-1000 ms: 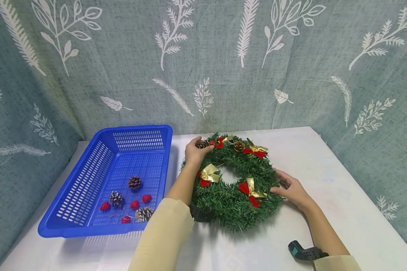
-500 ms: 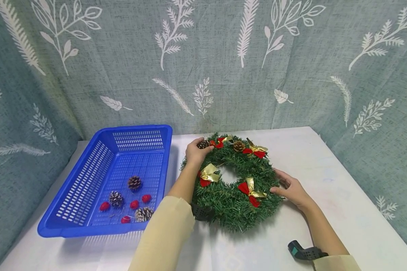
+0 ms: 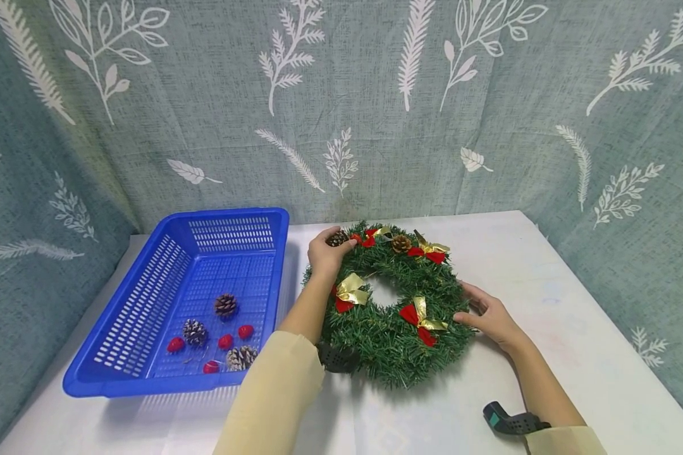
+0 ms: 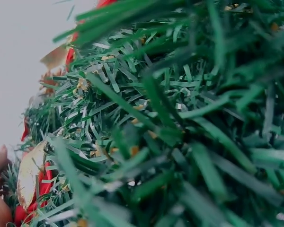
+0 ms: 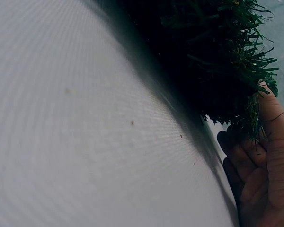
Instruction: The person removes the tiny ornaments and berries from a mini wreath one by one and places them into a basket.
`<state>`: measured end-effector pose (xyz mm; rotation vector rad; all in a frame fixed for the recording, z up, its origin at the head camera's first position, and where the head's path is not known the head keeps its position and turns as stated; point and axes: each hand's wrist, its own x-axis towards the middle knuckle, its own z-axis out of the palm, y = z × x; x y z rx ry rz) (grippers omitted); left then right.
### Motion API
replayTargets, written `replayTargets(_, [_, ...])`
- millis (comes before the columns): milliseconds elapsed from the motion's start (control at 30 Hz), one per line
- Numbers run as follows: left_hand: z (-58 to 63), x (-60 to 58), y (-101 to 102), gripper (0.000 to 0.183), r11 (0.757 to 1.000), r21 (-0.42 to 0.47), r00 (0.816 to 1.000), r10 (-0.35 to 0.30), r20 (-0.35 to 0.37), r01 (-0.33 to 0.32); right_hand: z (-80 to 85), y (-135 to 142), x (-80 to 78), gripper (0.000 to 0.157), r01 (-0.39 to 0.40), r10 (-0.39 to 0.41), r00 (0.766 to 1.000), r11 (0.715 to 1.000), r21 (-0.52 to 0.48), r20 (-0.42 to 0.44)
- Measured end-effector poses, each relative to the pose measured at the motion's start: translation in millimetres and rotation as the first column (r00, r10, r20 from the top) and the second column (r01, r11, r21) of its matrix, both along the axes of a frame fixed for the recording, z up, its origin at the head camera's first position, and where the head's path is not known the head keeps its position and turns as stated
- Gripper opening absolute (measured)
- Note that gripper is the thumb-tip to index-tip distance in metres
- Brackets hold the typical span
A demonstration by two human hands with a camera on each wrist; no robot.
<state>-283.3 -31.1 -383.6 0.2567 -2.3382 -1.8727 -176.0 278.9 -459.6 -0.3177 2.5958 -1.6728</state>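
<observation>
A green Christmas wreath (image 3: pixel 398 354) lies on the white table, dressed with red-and-gold bows (image 3: pixel 423 322). At its upper left, my left hand (image 3: pixel 324 256) holds a dark pine cone (image 3: pixel 337 238) between thumb and fingers, beside a red bow and berry. Another pine cone (image 3: pixel 401 244) sits on the wreath's far side. My right hand (image 3: pixel 492 319) grips the wreath's right edge, thumb at the upper side and fingers around the outer side. Close greenery (image 4: pixel 170 123) fills most of the left wrist view. In the right wrist view, the thumb (image 5: pixel 274 113) touches the wreath's needles.
To the left stands a blue plastic basket (image 3: pixel 173 387). Inside are a brown pine cone (image 3: pixel 225 305), frosted pine cones (image 3: pixel 241 358) and several red berries (image 3: pixel 245 332). A grey-green patterned curtain (image 3: pixel 375 164) hangs behind and at the sides of the table (image 3: pixel 546 303).
My left hand has shifted slightly left with the pine cone at the wreath's upper left. The right hand stays at the right edge, and the wreath keeps its place.
</observation>
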Motion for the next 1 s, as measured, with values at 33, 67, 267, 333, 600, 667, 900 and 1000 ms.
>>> replayTargets(33, [0.4,0.9,0.1,0.049,1.0,-0.005,1.0,0.006,-0.007,-0.006,0.2,-0.1,-0.1,0.074,-0.001,0.001,1.0,1.0,0.001,0.001])
replayTargets(67, [0.7,1.6,0.5,0.049,1.0,-0.016,1.0,0.012,-0.018,-0.012,0.3,-0.2,-0.1,0.074,-0.001,0.001,1.0,1.0,0.001,0.002])
replayTargets(267, [2.4,5.3,3.2,0.048,0.996,-0.075,0.996,0.04,-0.079,-0.046,0.4,-0.2,-0.9,0.073,-0.002,0.002,1.0,1.0,0.004,-0.006])
replayTargets(333, [2.7,5.7,3.8,0.047,0.996,-0.072,0.995,0.045,-0.087,-0.051,0.3,-0.3,-0.9,0.073,-0.003,0.003,1.0,1.0,0.004,-0.006])
replayTargets(600, [10.3,10.3,2.2,0.046,0.997,-0.035,0.987,0.061,-0.145,-0.067,0.5,-0.5,-0.3,0.073,-0.005,0.006,1.0,1.0,0.007,-0.002])
replayTargets(667, [13.3,11.8,0.9,0.046,0.997,-0.018,0.984,0.069,-0.163,-0.073,0.4,-0.2,-0.4,0.073,-0.006,0.006,1.0,1.0,0.009,-0.002])
replayTargets(900, [18.9,16.0,-0.8,0.046,0.996,0.033,0.974,0.09,-0.206,-0.085,0.1,0.5,-0.4,0.073,-0.009,0.009,1.0,1.0,0.004,-0.001])
replayTargets(1000, [20.6,18.5,0.0,0.045,0.995,0.039,0.969,0.1,-0.224,-0.093,0.3,0.0,-0.1,0.072,-0.011,0.011,1.0,1.0,-0.02,0.008])
